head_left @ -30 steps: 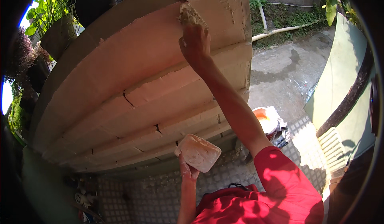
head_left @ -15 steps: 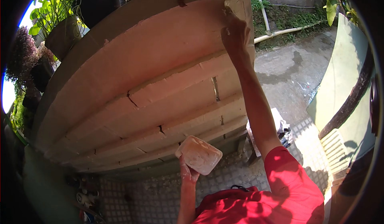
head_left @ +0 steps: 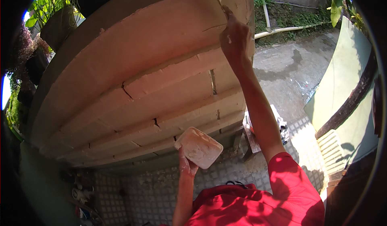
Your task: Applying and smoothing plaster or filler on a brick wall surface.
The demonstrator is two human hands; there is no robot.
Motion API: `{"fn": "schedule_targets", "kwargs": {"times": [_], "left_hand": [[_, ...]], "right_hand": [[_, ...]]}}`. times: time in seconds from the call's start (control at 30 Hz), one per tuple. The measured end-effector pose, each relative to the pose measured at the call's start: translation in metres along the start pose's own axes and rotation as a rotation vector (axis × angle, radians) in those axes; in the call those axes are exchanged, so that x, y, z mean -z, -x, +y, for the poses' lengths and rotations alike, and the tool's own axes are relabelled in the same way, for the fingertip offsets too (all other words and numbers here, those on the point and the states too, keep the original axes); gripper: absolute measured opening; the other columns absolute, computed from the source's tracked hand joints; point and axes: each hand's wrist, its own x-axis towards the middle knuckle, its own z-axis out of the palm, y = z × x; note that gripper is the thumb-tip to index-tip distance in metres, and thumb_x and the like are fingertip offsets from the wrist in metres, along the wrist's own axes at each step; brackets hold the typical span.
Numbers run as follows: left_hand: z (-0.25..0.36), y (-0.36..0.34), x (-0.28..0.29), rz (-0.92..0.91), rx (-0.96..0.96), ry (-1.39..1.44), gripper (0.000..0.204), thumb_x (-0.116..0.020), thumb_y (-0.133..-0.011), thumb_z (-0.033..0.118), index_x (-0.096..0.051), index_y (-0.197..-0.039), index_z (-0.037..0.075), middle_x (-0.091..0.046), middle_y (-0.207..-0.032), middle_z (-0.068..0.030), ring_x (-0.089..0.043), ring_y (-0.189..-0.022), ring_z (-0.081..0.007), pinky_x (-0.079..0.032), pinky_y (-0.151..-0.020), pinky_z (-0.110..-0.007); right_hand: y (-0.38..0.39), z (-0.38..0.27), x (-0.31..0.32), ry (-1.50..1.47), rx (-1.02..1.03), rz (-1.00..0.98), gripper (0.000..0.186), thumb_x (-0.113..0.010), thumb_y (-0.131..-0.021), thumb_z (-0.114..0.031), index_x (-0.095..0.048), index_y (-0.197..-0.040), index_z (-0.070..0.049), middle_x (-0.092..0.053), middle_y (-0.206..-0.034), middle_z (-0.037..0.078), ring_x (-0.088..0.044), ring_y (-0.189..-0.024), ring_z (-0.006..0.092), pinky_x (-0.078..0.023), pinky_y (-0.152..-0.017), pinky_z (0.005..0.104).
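Observation:
My left hand point(head_left: 187, 164) grips a shallow rectangular plastic tub point(head_left: 201, 148) from its left side; pale paste is smeared over its inside. Up at the far right end of the wall panel, my right hand point(head_left: 236, 38) is closed on a narrow putty knife point(head_left: 221, 2), mostly hidden by the fingers. The blade lies at or very near the surface. White paste marks the back of that hand. The wall point(head_left: 161, 28) is pinkish-tan with stepped horizontal ledges, several dark cracks and a fine line just left of the right hand.
Potted plants point(head_left: 60, 26) stand along the wall's top at far left. A white pipe point(head_left: 290, 31) runs beyond the concrete ground point(head_left: 286, 72). Below my right arm is a small bench point(head_left: 250, 139) with cloth-like items. A pale green panel point(head_left: 338, 77) leans at right.
My right hand has come slightly down and left along the wall, and the blade now shows more clearly. The tub stays in my left hand. The whole view has shifted a little.

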Motion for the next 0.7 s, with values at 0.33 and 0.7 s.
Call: {"fn": "schedule_targets", "kwargs": {"times": [0.33,0.7], "left_hand": [[-0.003,0.004,-0.004,-0.028,-0.018,-0.055,0.073,-0.057,-0.087,0.056,-0.038,-0.141,0.010,-0.048,-0.136,-0.0080,-0.050,-0.123,-0.0263,-0.045,-0.101,-0.045],[0.002,0.008,0.008,0.002,-0.053,-0.020,0.067,-0.057,-0.089,0.050,-0.039,-0.140,0.010,-0.049,-0.136,-0.0090,-0.052,-0.122,-0.0285,-0.047,-0.099,-0.048]], "right_hand": [[0.061,-0.065,-0.075,-0.083,-0.008,-0.171,0.036,-0.054,-0.067,0.004,-0.060,-0.102,-0.001,-0.062,-0.077,0.024,-0.060,-0.073,0.0446,-0.049,-0.061,0.0541],[0.007,0.042,-0.003,-0.109,0.069,0.127,0.044,-0.055,-0.070,-0.001,-0.064,-0.113,-0.005,-0.062,-0.067,0.019,-0.063,-0.063,0.0370,-0.049,-0.056,0.0458]]}}
